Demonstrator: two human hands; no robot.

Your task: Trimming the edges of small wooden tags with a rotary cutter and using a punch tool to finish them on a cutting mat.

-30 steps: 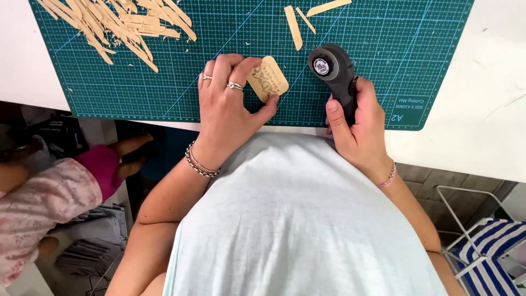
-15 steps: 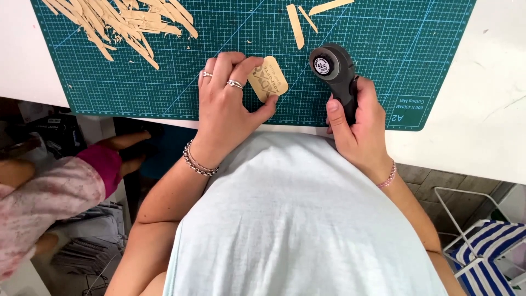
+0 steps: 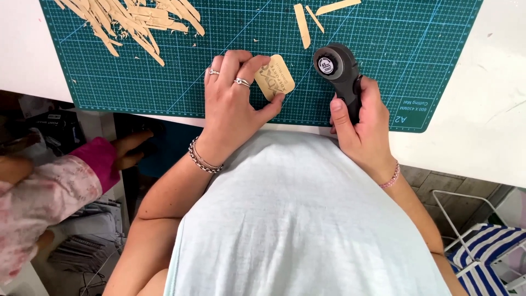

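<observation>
Cardboard tag (image 3: 275, 81) lies on the green cutting mat (image 3: 164, 77), pinned under the left hand (image 3: 233, 101)'s grip, just left of the rotary cutter (image 3: 339, 74) clenched in the right hand (image 3: 361, 126).

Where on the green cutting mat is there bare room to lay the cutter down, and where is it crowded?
Free: the green gridded cutting mat right of the dark grey rotary cutter, and the stretch between the left hand and the pile of tan cardboard strips. Crowded: that top-left pile, and the three loose tan strips above the cutter.
</observation>
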